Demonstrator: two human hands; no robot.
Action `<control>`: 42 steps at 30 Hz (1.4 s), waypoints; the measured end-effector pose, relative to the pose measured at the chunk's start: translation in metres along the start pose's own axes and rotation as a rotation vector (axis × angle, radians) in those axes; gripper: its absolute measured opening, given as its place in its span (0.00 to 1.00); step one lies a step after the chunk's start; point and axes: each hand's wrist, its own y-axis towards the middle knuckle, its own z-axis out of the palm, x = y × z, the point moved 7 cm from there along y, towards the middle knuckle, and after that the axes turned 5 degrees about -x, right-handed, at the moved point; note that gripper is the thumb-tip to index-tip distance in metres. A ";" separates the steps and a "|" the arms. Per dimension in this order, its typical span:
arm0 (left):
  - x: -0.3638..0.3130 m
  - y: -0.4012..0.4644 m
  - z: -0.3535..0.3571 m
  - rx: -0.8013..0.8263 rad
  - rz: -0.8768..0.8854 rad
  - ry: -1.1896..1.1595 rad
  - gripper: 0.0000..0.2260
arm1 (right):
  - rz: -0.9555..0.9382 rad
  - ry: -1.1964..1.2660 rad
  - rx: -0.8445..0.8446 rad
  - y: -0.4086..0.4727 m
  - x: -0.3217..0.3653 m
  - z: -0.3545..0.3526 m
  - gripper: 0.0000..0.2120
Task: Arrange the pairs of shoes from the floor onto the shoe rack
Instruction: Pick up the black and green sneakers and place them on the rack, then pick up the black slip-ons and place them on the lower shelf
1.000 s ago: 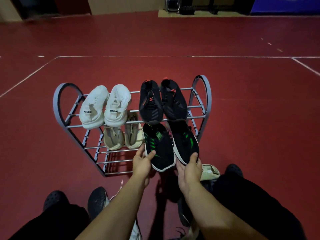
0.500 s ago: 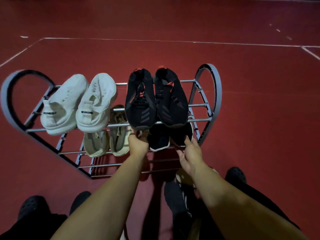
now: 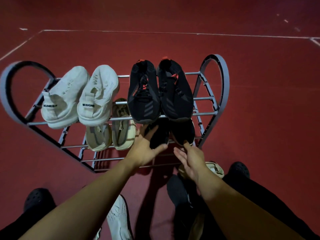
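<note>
The grey metal shoe rack (image 3: pixel 214 87) stands on the red floor. Its top shelf carries a white pair (image 3: pixel 81 97) on the left and a black pair with red accents (image 3: pixel 161 94) on the right. On the lower shelf a beige pair (image 3: pixel 112 135) lies left and a black pair (image 3: pixel 171 132) lies right, mostly hidden under the top shelf. My left hand (image 3: pixel 145 149) is spread open against the heel of the left black shoe. My right hand (image 3: pixel 190 158) is open too, one finger touching the heel of the right black shoe.
On the floor near my legs lie a white shoe (image 3: pixel 119 220), a black shoe (image 3: pixel 180 193) and a beige shoe (image 3: pixel 214 168). My black-clad feet (image 3: pixel 36 198) sit at both sides. The rack's lowest bars (image 3: pixel 107 159) carry nothing.
The black pair with green marks went from my hands deep onto the lower shelf. My fingers have loosened from the heels and spread apart. The view has moved closer to the rack.
</note>
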 end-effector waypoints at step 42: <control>0.249 -0.135 0.080 0.601 -0.555 0.133 0.17 | 0.220 -1.521 0.174 0.072 -0.222 -0.160 0.23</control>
